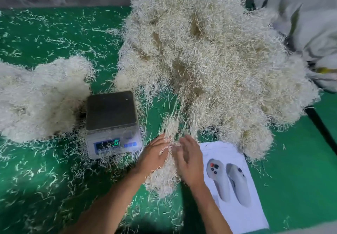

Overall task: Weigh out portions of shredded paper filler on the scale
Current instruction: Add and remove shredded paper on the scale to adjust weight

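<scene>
1. Both hands clasp a tuft (165, 175) of filler: left hand (155, 156) and right hand (189, 162) press it from either side, fingers fairly straight.
2. Tuft hangs long-axis 12-to-6, strands trailing up to the big pile (209, 55).
3. Scale (112, 122) sits at 10 o'clock from the grip, pan bare, readout approx 0.
4. Left hand is nearer the scale.

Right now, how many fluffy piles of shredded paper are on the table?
3. A huge pile sits behind the hands, a smaller pile lies left of the scale, and a little clump is between both hands. More may hide off-frame.
</scene>
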Tool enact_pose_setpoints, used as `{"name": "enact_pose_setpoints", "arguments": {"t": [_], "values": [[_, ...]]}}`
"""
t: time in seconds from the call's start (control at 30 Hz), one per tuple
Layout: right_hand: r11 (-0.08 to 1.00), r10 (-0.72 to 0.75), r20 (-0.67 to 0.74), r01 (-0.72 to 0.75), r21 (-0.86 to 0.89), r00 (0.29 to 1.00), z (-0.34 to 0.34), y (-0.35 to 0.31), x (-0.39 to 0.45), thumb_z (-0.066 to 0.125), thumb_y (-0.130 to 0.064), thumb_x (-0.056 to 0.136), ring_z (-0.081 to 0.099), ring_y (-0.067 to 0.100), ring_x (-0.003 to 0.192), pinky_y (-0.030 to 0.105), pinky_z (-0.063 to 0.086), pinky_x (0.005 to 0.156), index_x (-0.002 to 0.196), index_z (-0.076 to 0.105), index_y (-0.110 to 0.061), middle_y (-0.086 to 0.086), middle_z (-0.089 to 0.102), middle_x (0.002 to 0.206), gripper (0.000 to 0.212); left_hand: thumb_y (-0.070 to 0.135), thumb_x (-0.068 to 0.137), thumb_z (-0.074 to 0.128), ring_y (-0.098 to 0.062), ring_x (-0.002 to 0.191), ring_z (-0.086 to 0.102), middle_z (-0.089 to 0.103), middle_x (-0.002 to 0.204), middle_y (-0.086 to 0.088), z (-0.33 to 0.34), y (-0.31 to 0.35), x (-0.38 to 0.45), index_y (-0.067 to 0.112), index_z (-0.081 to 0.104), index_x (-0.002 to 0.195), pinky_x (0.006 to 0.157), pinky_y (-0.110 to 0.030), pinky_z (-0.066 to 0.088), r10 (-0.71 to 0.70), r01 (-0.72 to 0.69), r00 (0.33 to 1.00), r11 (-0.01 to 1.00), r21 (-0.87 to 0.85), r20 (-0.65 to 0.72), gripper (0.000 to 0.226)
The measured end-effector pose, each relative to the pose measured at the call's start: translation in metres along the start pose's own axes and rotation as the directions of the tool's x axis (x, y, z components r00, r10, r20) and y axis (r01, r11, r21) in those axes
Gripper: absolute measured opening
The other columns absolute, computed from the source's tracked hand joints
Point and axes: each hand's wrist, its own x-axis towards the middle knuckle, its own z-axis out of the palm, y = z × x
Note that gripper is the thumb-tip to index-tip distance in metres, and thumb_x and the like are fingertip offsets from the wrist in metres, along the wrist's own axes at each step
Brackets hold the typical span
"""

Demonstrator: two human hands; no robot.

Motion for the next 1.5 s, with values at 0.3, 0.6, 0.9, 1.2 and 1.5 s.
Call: {"name": "enact_pose_setpoints", "arguments": {"t": [0.3, 0.6, 0.9, 1.2, 1.5], "values": [[0.977, 0.091, 0.196, -0.050, -0.207, 0.976, 0.035, -0.006, -0.067, 0.039, -0.034, 0.110, 0.019, 0.020, 0.156, 0.033, 0.012, 0.127, 0.156, 0.038, -0.007, 0.005, 0.022, 0.168, 0.053, 0.048, 0.103, 0.048, -0.009, 0.151, 0.018, 0.020, 0.165, 0.010, -0.006, -0.007, -0.106, 0.030, 0.036, 0.154, 0.123, -0.031, 0.012, -0.143, 0.144, 0.989, 0.988, -0.057, 0.024, 0.056], [0.979, 0.199, 0.177, -0.205, 0.011, 0.964, 0.067, -0.040, -0.135, 0.033, -0.037, 0.111, 0.025, 0.016, 0.153, 0.039, 0.021, 0.127, 0.157, 0.036, -0.010, 0.000, 0.028, 0.166, 0.054, 0.088, 0.079, 0.045, 0.001, 0.150, 0.016, 0.020, 0.164, 0.021, -0.004, -0.029, -0.196, 0.053, 0.020, 0.154, 0.123, -0.035, 0.020, -0.214, 0.202, 0.971, 0.973, -0.115, -0.105, 0.087], [0.972, 0.188, 0.349, -0.225, 0.067, 0.918, 0.126, -0.103, -0.167, 0.016, -0.063, 0.105, 0.012, 0.006, 0.155, 0.033, 0.012, 0.128, 0.163, 0.019, -0.019, -0.006, 0.016, 0.169, 0.073, 0.032, 0.094, 0.070, 0.002, 0.143, 0.034, 0.034, 0.158, 0.020, -0.036, -0.058, -0.234, 0.037, 0.033, 0.154, 0.120, -0.031, 0.031, -0.373, 0.280, 0.827, 0.922, -0.268, -0.420, 0.071], [0.977, -0.057, 0.679, -0.099, 0.189, 0.732, 0.165, -0.173, -0.164, 0.036, -0.067, 0.102, 0.034, -0.010, 0.134, 0.027, 0.023, 0.122, 0.158, 0.033, -0.031, -0.014, 0.039, 0.158, 0.066, 0.018, 0.096, 0.066, 0.010, 0.090, 0.059, 0.067, 0.101, 0.020, -0.111, -0.085, -0.274, 0.040, 0.060, 0.114, 0.075, -0.014, 0.046, -0.492, 0.308, 0.391, 0.867, -0.393, -0.778, 0.029], [0.997, -0.075, 0.383, 0.062, 0.046, 0.921, 0.143, -0.155, -0.097, 0.050, -0.054, 0.103, 0.053, 0.019, 0.122, 0.043, 0.048, 0.106, 0.145, 0.050, -0.019, 0.005, 0.054, 0.134, 0.054, 0.063, 0.103, 0.032, -0.003, 0.042, 0.038, 0.041, 0.057, 0.009, -0.111, -0.074, -0.277, 0.017, 0.051, 0.073, 0.045, -0.024, 0.031, -0.768, 0.341, 0.404, 0.631, -0.697, -0.497, 0.058]]}}
